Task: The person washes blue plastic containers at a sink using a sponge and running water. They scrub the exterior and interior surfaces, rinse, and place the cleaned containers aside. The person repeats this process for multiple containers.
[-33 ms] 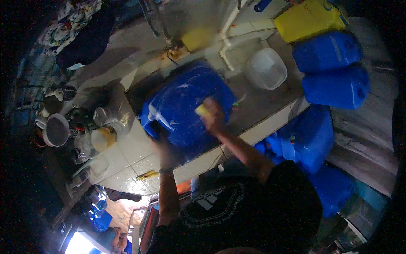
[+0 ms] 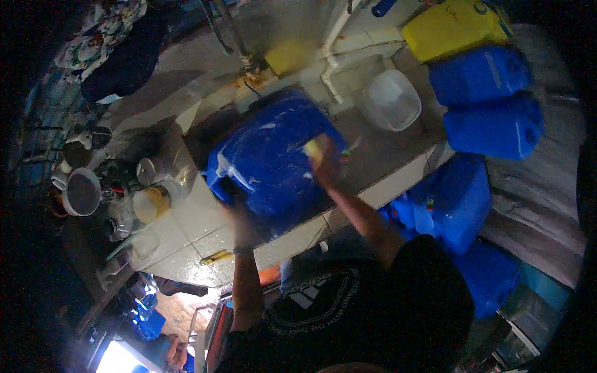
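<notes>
A large blue jerrycan (image 2: 270, 158) lies on its side in a tiled sink (image 2: 398, 140), its wet face streaked with white suds. The right hand (image 2: 324, 163) presses a small yellow sponge (image 2: 313, 148) against the can's upper right face, fingers closed around the sponge. The left hand (image 2: 236, 214) is at the can's lower left edge, touching it; it is blurred, so whether it grips or only braces the can cannot be told. Just beyond the right hand, farther into the sink, sits a white plastic bowl (image 2: 392, 99), and past it white pipes (image 2: 333, 46) run up the wall. Farther to the right of that hand a yellow jerrycan (image 2: 451, 28) and two blue jerrycans (image 2: 488, 102) are stacked, with more blue cans (image 2: 454, 202) lower down near the right forearm. To the left of the left hand, on the white tiled counter (image 2: 186, 233), stand a yellow-lidded container (image 2: 151, 204), metal pots (image 2: 149, 169) and a round pan (image 2: 82, 193).
</notes>
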Available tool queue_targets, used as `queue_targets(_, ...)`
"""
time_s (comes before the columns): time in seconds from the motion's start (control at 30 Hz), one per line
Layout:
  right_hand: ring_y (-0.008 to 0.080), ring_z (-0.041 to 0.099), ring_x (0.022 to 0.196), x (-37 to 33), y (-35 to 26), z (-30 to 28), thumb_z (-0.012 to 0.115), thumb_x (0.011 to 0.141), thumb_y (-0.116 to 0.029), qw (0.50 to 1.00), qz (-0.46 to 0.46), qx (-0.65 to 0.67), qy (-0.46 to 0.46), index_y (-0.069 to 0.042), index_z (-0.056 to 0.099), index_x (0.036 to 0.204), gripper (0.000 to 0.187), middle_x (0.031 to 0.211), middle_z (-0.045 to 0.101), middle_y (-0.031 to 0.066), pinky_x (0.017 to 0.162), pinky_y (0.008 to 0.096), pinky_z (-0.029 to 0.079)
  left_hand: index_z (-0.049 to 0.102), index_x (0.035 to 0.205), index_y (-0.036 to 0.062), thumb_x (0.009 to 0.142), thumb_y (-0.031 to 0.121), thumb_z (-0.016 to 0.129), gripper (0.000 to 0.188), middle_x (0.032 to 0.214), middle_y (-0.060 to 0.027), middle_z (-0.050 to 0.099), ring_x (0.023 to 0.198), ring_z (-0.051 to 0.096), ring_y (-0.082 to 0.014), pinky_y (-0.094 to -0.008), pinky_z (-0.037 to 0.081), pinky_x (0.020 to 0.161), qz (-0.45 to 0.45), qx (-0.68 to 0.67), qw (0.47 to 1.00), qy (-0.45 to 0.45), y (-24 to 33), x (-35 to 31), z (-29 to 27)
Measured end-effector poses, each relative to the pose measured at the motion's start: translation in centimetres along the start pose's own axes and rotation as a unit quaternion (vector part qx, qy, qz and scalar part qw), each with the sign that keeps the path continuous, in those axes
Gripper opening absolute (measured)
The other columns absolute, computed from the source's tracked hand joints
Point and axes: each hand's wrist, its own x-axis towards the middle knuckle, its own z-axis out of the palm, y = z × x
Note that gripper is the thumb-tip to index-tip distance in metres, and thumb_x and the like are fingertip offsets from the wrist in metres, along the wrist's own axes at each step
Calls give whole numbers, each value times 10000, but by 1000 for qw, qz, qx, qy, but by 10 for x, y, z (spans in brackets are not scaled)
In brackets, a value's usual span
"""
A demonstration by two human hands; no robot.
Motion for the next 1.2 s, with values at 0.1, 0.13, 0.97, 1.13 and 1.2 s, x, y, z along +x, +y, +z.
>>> queue_targets(0.1,412,521,1077,29,31,3,619,836,-269,911,391,-115,-66,-11,419,1308,574,1251,507,212,946,474,396,373,1357,48,909,158,569,501,1262,-65,483,1121,467,-191,-362,385,961,-29,65,997,8,-3,1,-1)
queue_targets(0.13,415,500,1103,24,22,8,618,836,-268,926,355,-120,-48,-14,402,1321,588,1264,494,215,964,479,378,383,1352,51,910,162,568,492,1253,-63,490,1119,467,-190,-364,380,966,-71,81,994,27,-3,2,0)
queue_targets(0.97,336,600,911,102,-33,-107,636,744,-98,984,55,108,133,-43,596,1067,330,1004,635,147,770,442,483,457,1143,-65,853,201,632,430,916,-181,636,811,614,-224,-345,485,709,122,247,957,-92,55,-6,29)
queue_targets(1.13,353,611,754,102,-81,-130,643,798,-253,991,1,114,-64,-82,654,946,226,859,645,163,693,438,494,477,1163,-35,844,166,627,405,941,-140,643,842,608,-199,-323,487,758,190,299,927,-122,75,-21,37)
queue_targets(1.2,344,589,961,82,-141,-111,623,820,-282,982,-126,118,-78,-108,613,1069,303,1069,618,134,832,429,475,483,1172,-21,863,178,606,387,995,-111,631,864,600,-192,-321,485,775,199,175,948,-174,81,-23,43)
